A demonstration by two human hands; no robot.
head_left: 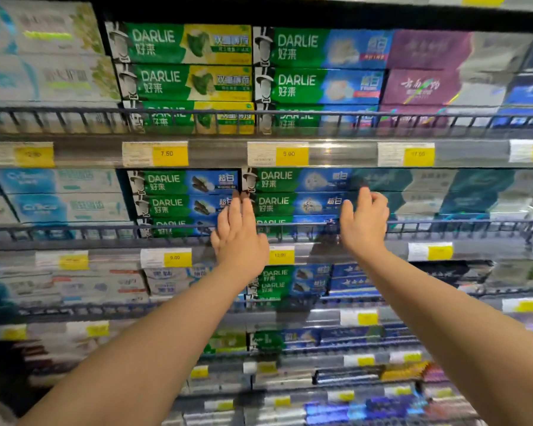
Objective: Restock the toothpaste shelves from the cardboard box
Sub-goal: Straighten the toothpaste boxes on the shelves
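Observation:
A stack of green-and-blue Darlie toothpaste boxes (296, 204) lies on the second shelf behind a dark wire rail (105, 230). My left hand (239, 238) reaches up at the stack's left end, fingers straight and together, tips touching the box ends. My right hand (365, 222) is at the stack's right end, fingers curled loosely against the boxes. Neither hand holds a box. A second Darlie stack (182, 204) sits just to the left. The cardboard box is out of view.
Shelves above and below are packed with toothpaste boxes, among them green-and-yellow Darlie boxes (185, 63) and purple boxes (419, 84). Yellow price labels (170, 153) line each shelf edge. Wire rails front every shelf. The picture is blurred at its edges.

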